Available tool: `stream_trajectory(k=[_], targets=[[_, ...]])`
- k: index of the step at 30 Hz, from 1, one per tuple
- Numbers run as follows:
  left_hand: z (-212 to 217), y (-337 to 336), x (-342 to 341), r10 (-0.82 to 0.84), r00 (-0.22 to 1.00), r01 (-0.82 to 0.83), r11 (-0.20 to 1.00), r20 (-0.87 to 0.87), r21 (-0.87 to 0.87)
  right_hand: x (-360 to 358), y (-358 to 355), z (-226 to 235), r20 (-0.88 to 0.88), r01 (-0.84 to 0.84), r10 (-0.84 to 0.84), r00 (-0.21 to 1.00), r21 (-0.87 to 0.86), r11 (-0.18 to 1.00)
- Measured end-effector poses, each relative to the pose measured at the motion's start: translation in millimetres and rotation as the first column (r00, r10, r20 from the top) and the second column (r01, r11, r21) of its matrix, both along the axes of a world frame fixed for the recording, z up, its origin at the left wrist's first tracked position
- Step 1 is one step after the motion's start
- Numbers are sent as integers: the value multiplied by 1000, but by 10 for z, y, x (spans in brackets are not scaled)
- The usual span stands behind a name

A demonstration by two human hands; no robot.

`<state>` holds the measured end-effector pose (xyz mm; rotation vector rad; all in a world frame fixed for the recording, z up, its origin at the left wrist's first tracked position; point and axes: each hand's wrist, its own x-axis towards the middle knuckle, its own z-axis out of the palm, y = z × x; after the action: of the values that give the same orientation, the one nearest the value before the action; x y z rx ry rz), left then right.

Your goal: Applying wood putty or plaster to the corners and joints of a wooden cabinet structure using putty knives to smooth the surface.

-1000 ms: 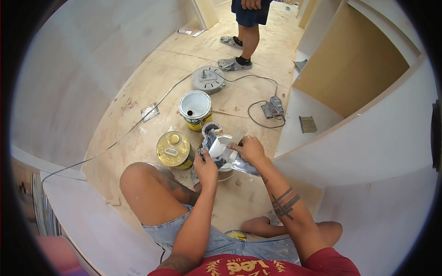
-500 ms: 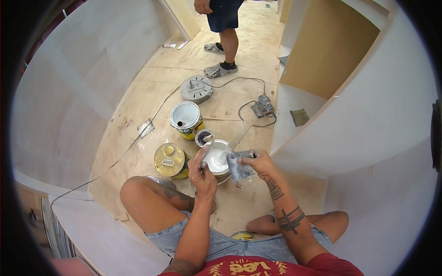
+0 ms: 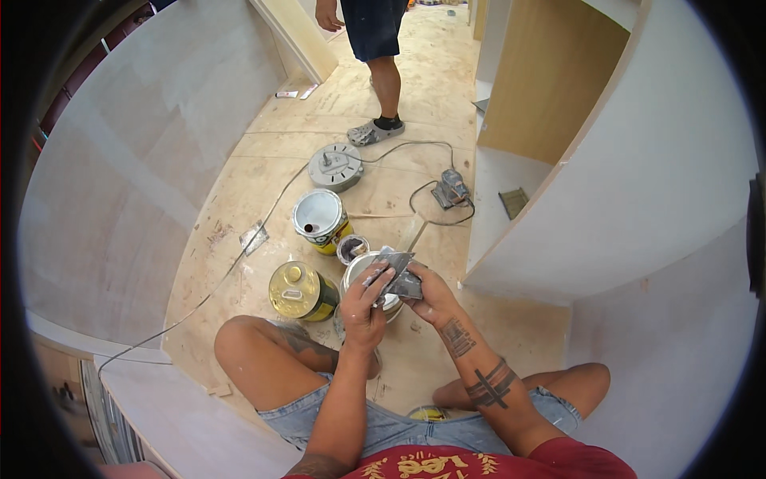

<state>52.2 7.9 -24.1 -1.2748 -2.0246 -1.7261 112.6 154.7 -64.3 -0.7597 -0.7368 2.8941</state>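
Observation:
Over a white tub of white paste, my two hands have come together. My left hand is closed on a flat grey putty scraper, fingers laid across its face. Closed round a second paste-smeared scraper is my right hand. The two blades overlap and appear to touch; they cover much of the tub's mouth. Beyond the tub sits a small cup with dark residue inside.
An open paint can and a gold-topped can stand left of the tub. Farther off lie a grey cable reel and a corded sander. A person stands ahead. Pale panels rise at both sides.
My hands have drawn together, the right one moving left. The scrapers, apart before, now overlap above the tub. My view has shifted slightly, and the standing person's legs have changed position.

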Motion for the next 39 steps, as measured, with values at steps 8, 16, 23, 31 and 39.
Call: stream_trajectory(k=[8, 16, 23, 31, 39], targets=[[59, 41, 63, 64, 997, -65, 997, -31, -52, 162, 95, 459, -43, 204, -200, 979, 129, 970], [-321, 81, 160, 128, 974, -117, 991, 185, -68, 451, 294, 1103, -149, 295, -270, 951, 192, 936], [-367, -29, 288, -484, -277, -87, 873, 830, 480, 959, 251, 1289, -406, 402, 167, 898, 914, 58], [234, 36, 697, -81, -322, 192, 970, 943, 149, 1821, -169, 973, -342, 477, 349, 873, 446, -757], [134, -183, 875, -429, -268, 326, 802, 863, 500, 2378, -224, 478, 5, -138, -156, 988, 500, -855]])
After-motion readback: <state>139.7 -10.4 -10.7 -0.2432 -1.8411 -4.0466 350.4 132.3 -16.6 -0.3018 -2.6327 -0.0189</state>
